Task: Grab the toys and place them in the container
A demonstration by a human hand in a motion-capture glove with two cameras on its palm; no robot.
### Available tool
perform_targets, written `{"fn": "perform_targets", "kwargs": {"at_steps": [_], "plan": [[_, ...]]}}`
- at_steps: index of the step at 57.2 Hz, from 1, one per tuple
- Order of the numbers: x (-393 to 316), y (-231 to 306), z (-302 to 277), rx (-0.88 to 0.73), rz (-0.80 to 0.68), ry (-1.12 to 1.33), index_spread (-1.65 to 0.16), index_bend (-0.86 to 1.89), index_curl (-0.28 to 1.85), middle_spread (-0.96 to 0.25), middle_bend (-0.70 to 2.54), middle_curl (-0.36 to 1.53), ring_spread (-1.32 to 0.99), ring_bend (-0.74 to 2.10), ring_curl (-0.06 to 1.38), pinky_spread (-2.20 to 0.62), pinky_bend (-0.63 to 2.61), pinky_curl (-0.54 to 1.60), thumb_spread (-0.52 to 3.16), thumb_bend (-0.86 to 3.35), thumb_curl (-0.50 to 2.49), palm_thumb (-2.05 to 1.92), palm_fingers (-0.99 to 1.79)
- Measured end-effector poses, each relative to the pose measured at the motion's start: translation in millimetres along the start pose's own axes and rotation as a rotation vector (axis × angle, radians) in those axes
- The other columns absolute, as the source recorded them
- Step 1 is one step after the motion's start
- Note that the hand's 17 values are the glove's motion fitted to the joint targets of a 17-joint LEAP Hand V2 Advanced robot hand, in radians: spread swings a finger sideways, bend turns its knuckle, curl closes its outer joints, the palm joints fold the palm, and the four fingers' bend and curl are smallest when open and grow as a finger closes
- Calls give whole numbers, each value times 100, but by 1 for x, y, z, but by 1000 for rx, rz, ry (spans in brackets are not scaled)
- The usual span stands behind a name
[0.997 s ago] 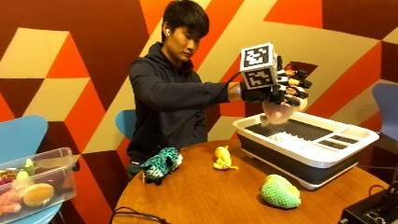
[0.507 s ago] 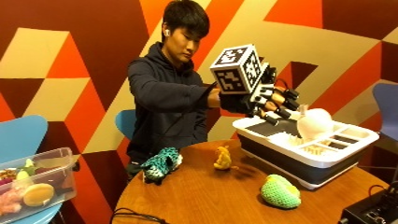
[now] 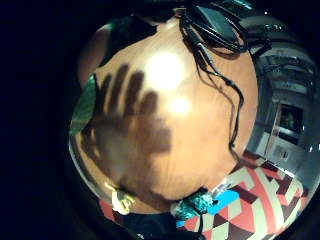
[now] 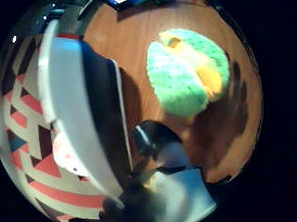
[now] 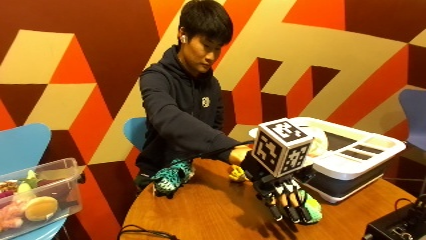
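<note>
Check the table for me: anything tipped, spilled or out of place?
Nothing stands out. The green toy, yellow toy and teal toy lie loose on the table. The white container sits level. The gloved hand hangs over the green toy.

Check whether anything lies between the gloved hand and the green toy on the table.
Nothing visible does. The gloved right hand hovers with straight fingers right beside the green toy, and the thumb-side palm view shows it unobstructed on the bare table.
</note>
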State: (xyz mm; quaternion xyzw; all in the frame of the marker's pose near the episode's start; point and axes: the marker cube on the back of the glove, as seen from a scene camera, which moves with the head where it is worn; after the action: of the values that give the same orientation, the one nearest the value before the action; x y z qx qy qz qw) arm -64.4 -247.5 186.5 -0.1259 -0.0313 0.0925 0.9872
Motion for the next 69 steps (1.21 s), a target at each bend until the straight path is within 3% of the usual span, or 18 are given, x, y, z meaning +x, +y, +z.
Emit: {"fn": "perform_targets", "kwargs": {"at_steps": [7,11,19,30,47,69], "plan": [[-7,-10,13,45,-5,38,-7,66,51,8,11,40,0,11,24,1,66,31,124,-1,39,25,-7],[-11,-11,13,124,-25,18,-6,97,58,7,20,41,0,10,20,1,54,27,128,11,45,48,10],[-6,-7,8,199,-78,-18,-5,116,67,1,42,48,-1,11,15,1,45,26,117,16,53,64,20],[15,15,-16,233,-89,-133,-4,118,69,-8,61,55,-6,14,12,0,43,27,108,15,59,71,20],[39,94,-107,325,-132,-159,-2,115,71,-17,64,55,-11,17,11,0,47,31,112,13,65,74,11],[-45,157,-156,436,-354,-251,-2,114,73,-21,72,57,-12,17,12,1,48,33,115,9,70,74,10]]}}
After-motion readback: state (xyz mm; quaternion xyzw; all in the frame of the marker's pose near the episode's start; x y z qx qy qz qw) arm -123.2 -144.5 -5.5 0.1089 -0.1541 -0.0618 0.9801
